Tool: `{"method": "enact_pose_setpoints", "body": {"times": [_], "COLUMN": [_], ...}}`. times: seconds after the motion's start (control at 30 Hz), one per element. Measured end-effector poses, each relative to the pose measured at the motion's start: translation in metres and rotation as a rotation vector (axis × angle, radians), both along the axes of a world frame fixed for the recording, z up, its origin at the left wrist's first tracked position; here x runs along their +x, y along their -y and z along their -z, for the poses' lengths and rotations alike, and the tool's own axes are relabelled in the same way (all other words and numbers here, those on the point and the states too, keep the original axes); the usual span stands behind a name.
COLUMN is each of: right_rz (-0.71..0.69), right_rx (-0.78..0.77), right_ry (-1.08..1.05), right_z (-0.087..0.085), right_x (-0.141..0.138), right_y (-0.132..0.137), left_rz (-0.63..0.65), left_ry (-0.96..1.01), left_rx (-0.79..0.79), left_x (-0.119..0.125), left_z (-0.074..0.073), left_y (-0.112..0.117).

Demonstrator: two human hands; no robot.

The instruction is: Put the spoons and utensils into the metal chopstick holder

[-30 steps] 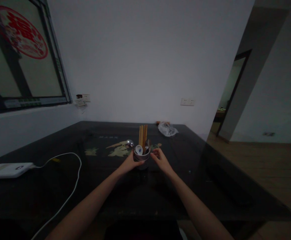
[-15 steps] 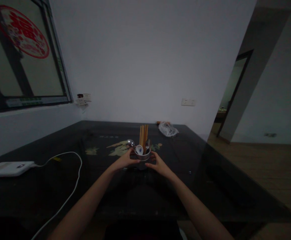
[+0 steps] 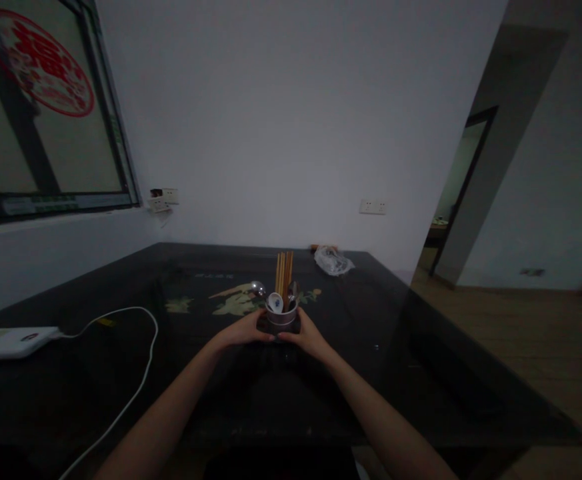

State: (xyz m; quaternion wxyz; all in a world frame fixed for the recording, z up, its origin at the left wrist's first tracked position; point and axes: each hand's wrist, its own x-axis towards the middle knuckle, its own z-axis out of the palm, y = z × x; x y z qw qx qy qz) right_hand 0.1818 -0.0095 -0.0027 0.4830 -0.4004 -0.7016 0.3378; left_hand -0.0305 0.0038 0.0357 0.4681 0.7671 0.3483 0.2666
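A round utensil holder [image 3: 281, 320] stands upright in the middle of the dark table. My left hand [image 3: 245, 329] curves round its left side, and my right hand [image 3: 313, 337] wraps its right side. Both thumbs lie across the lower front, tips close together; the other fingers are mostly hidden behind. Several wooden chopsticks [image 3: 284, 275] rise from the holder. At its front rim leans a white spoon [image 3: 275, 303] with a blue mark. A shiny metal ladle [image 3: 257, 288] sticks out to the left, and a metal spoon [image 3: 295, 291] shows at the right.
Toward the back of the dark table [image 3: 211, 407] lies a crumpled clear plastic bag [image 3: 334, 261]. A white power bank-like device [image 3: 13, 342] with a white cable [image 3: 147, 360] lies at left. At right is a dark, long object [image 3: 453, 373], hard to make out. A wall stands behind.
My hands have slid lower on the utensil holder, and more of its wall shows above my thumbs. My thumbs have come closer together. The view has shifted slightly.
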Motion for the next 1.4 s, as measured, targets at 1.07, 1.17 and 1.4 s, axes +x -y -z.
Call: {"method": "enact_pose_setpoints", "body": {"times": [1.07, 1.17, 1.4], "right_rz": [0.083, 0.087, 0.110], "right_rx": [-0.075, -0.109, -0.140], "right_ry": [0.020, 0.024, 0.102], "right_z": [-0.001, -0.001, -0.009], "right_x": [-0.006, 0.001, 0.032], "right_y": [0.007, 0.005, 0.002], "left_rz": [0.059, 0.075, 0.165], "left_ry": [0.151, 0.221, 0.270], "left_rx": [-0.129, -0.177, -0.175], "left_x": [0.009, 0.017, 0.042], "left_z": [0.019, 0.025, 0.022], "left_y": [-0.008, -0.008, -0.003]}}
